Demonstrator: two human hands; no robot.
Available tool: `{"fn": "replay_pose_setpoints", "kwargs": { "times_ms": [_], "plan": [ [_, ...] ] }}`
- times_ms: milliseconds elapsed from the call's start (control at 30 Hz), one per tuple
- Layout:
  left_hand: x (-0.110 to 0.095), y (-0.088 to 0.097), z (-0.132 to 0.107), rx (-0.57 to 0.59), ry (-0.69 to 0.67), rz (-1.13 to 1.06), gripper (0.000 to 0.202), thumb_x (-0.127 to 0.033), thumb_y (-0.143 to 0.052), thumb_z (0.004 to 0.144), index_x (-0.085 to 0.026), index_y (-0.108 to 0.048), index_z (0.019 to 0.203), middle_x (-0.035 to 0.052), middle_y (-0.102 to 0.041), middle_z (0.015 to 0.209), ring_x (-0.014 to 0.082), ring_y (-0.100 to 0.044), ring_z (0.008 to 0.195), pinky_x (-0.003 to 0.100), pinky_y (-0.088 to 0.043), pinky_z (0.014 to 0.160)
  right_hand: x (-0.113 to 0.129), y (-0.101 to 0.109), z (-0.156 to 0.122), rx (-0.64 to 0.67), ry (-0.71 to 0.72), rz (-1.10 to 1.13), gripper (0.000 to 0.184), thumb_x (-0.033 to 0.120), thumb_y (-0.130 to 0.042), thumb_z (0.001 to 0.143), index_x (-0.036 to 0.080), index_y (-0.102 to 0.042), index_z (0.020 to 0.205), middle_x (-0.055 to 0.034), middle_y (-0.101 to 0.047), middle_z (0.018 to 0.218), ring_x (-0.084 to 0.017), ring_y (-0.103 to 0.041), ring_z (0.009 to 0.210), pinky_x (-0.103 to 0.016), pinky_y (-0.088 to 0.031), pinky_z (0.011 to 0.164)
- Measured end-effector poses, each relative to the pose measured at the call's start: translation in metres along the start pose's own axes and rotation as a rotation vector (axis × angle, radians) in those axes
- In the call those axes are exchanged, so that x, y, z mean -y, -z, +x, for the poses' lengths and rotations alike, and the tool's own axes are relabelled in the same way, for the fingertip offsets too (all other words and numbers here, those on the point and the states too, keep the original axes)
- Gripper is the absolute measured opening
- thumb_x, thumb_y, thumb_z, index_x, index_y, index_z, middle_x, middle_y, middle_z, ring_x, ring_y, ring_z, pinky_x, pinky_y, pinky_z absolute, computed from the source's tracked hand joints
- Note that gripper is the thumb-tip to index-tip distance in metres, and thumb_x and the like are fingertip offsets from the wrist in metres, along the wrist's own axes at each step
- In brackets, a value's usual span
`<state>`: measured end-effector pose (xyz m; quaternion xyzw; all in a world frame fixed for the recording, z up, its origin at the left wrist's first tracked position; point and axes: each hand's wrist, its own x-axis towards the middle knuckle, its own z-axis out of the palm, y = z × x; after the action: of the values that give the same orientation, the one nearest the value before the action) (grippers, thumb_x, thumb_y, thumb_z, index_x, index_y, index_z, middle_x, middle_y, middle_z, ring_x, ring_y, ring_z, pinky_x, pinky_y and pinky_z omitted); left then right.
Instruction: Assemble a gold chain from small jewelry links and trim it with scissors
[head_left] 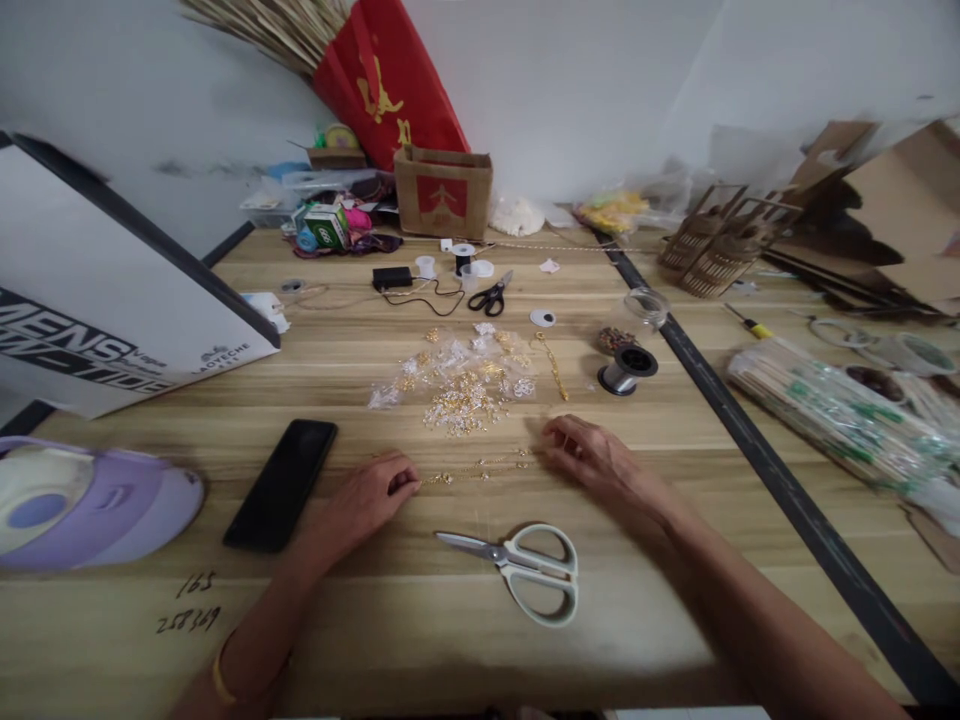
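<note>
A thin gold chain [480,468] lies stretched on the wooden table [675,520] between my two hands. My left hand [373,497] rests on the table with its fingers pinched on the chain's left end. At the chain's right end my right hand [592,457] lies with its fingers curled and pressed together. White-handled scissors [525,570] lie just in front of the hands. A heap of small gold and clear beads in plastic bags [461,380] sits behind the chain.
A black phone [283,483] and a purple cap [82,505] lie at the left, a large white box [97,300] behind them. A wire spool [626,368], black scissors [491,295], a paper bag [442,190] and bamboo sticks in plastic [840,410] stand farther off.
</note>
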<state>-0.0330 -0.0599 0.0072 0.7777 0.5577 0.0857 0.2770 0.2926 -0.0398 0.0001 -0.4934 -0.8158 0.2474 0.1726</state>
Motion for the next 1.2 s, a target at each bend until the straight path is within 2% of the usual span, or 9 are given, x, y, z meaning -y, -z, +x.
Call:
{"fn": "replay_pose_setpoints", "kwargs": {
  "times_ms": [67,100,167,267,333,467,867,1033,1200],
  "plan": [
    [0.001,0.0,0.001,0.006,0.016,-0.001,0.015,-0.025,-0.049,0.08,-0.017,-0.059,0.073,0.0019,-0.06,0.074,0.0164,-0.053,0.07,0.026,-0.038,0.065,0.013,0.001,-0.002,-0.049,0.124,-0.068,0.029,0.028,-0.045,0.089,0.019,-0.053,0.116,-0.0087,-0.057,0.101,-0.017,-0.059,0.079,-0.03,-0.05,0.072],
    [0.001,0.0,0.001,0.01,0.022,0.003,0.015,-0.025,-0.049,0.08,-0.017,-0.059,0.073,0.0019,-0.06,0.074,0.0165,-0.053,0.07,0.026,-0.038,0.065,0.02,0.0,-0.003,-0.054,0.195,-0.097,0.033,0.028,-0.044,0.09,0.021,-0.051,0.122,-0.0103,-0.055,0.109,-0.02,-0.058,0.093,-0.034,-0.049,0.082],
    [0.0,0.0,0.001,0.012,0.019,0.013,0.014,-0.025,-0.049,0.081,-0.017,-0.058,0.073,0.0019,-0.06,0.074,0.0164,-0.053,0.07,0.026,-0.038,0.065,0.03,-0.005,-0.004,-0.017,0.314,-0.174,0.036,0.03,-0.046,0.09,0.025,-0.05,0.126,-0.0106,-0.048,0.123,-0.026,-0.043,0.119,-0.044,-0.04,0.098],
    [-0.001,0.001,0.0,0.011,-0.004,0.024,0.015,-0.025,-0.048,0.081,-0.017,-0.058,0.073,0.0019,-0.06,0.074,0.0161,-0.053,0.07,0.026,-0.038,0.066,0.035,-0.015,-0.003,0.033,0.379,-0.271,0.036,0.03,-0.05,0.089,0.03,-0.052,0.125,-0.0072,-0.033,0.141,-0.031,-0.023,0.132,-0.055,-0.027,0.104],
    [-0.001,0.001,0.0,0.012,-0.017,0.029,0.015,-0.024,-0.048,0.082,-0.017,-0.058,0.073,0.0018,-0.06,0.074,0.0161,-0.052,0.069,0.026,-0.038,0.066,0.034,-0.021,-0.002,0.067,0.383,-0.293,0.035,0.031,-0.051,0.089,0.032,-0.052,0.124,-0.0046,-0.025,0.147,-0.032,-0.019,0.134,-0.057,-0.024,0.105],
    [0.002,0.0,0.001,0.003,-0.026,0.034,0.014,-0.024,-0.049,0.082,-0.017,-0.058,0.073,0.0016,-0.059,0.074,0.0159,-0.052,0.069,0.026,-0.037,0.066,0.031,-0.024,-0.002,0.092,0.387,-0.296,0.034,0.031,-0.052,0.089,0.032,-0.054,0.123,-0.0031,-0.02,0.15,-0.032,-0.017,0.135,-0.057,-0.021,0.106],
    [0.005,-0.001,0.001,0.019,-0.023,0.014,0.015,-0.026,-0.049,0.082,-0.017,-0.058,0.074,0.0016,-0.06,0.075,0.0161,-0.052,0.071,0.026,-0.037,0.067,0.029,-0.017,-0.002,0.139,0.401,-0.227,0.029,0.034,-0.048,0.091,0.026,-0.059,0.116,-0.0042,-0.027,0.147,-0.03,-0.02,0.135,-0.054,-0.023,0.106],
    [0.004,-0.001,0.001,0.011,-0.021,0.012,0.015,-0.026,-0.05,0.082,-0.018,-0.058,0.073,0.0013,-0.06,0.076,0.016,-0.052,0.071,0.026,-0.037,0.067,0.031,-0.012,-0.001,0.158,0.428,-0.211,0.031,0.033,-0.047,0.091,0.024,-0.058,0.118,-0.0059,-0.029,0.146,-0.028,-0.02,0.135,-0.052,-0.023,0.107],
    [0.005,-0.001,0.002,0.011,-0.034,0.012,0.015,-0.025,-0.049,0.082,-0.018,-0.057,0.073,0.0017,-0.06,0.076,0.016,-0.052,0.071,0.026,-0.038,0.067,0.031,-0.016,0.0,0.149,0.435,-0.202,0.036,0.033,-0.049,0.089,0.024,-0.054,0.123,-0.0064,-0.026,0.147,-0.029,-0.018,0.135,-0.052,-0.023,0.106]
  ]
}}
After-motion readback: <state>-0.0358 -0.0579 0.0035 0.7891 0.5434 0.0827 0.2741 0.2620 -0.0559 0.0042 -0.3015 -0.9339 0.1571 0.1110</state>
